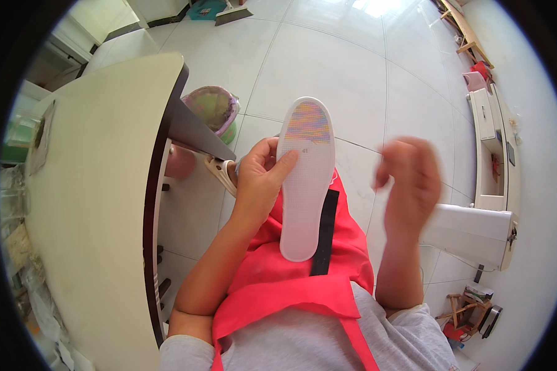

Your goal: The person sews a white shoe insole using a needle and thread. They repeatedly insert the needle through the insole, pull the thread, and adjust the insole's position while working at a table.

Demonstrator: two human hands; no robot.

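Note:
My left hand (pixel 264 174) grips a white shoe insole (pixel 304 199) by its left edge, thumb on top and fingers behind. The insole's wide end points away from me and carries stitched bands of yellow, orange, pink and purple; the rest is a plain white grid with a small printed mark. My right hand (pixel 411 174) is raised to the right, apart from the insole. It is blurred by motion with the fingers bent, and whether something thin is pinched there cannot be made out. Beneath the insole lie a red apron (pixel 278 297) and a black strip (pixel 326 232).
A cream-topped table (pixel 106 195) with a dark edge stands close on my left. A lined waste bin (pixel 229 132) stands beyond it on the tiled floor. At right are a white box-shaped appliance (pixel 469 234) and a white cabinet (pixel 485 111). A broom (pixel 233 16) lies far ahead.

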